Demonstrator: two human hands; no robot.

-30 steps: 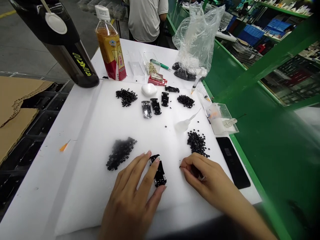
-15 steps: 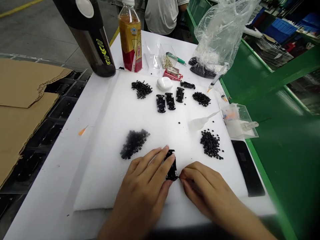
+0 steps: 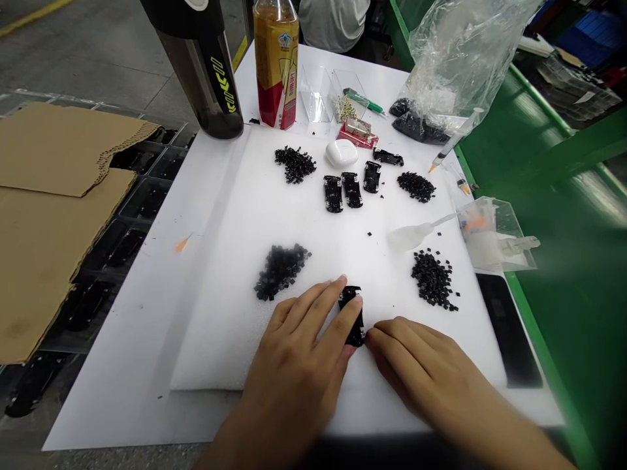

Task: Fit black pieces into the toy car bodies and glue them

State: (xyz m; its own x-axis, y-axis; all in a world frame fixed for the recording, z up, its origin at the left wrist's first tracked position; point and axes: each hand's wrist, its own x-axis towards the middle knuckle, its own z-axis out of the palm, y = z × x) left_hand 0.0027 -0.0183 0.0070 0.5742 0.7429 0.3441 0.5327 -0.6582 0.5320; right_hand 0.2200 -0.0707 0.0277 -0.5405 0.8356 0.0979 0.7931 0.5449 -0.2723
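My left hand (image 3: 298, 359) steadies a small black plastic part (image 3: 353, 323) on the white foam pad (image 3: 215, 352), fingers across its left side and thumb at its lower end. Pinched together, the fingertips of my right hand (image 3: 421, 359) meet the part's lower right corner. Anything between them is hidden. Similar black parts stand farther up the pad, such as this upright one (image 3: 332, 194) and one lying on its side (image 3: 388, 156). Heaps of tiny black pieces lie left (image 3: 280, 271) and right (image 3: 434, 281) of my hands, with two finer heaps beyond.
A tumbler (image 3: 210, 85) and a drink bottle (image 3: 277, 72) stand at the back left. A white case (image 3: 341, 153), a syringe (image 3: 455, 140), a plastic bag (image 3: 465, 65) and a squeeze dropper (image 3: 409, 236) lie around the pad. At right are a clear box (image 3: 494, 235) and a black phone-like slab (image 3: 509, 333).
The view has shifted, so everything sits farther right and slightly higher. My left hand keeps its hold on the part; my right fingertips stay at its lower right corner.
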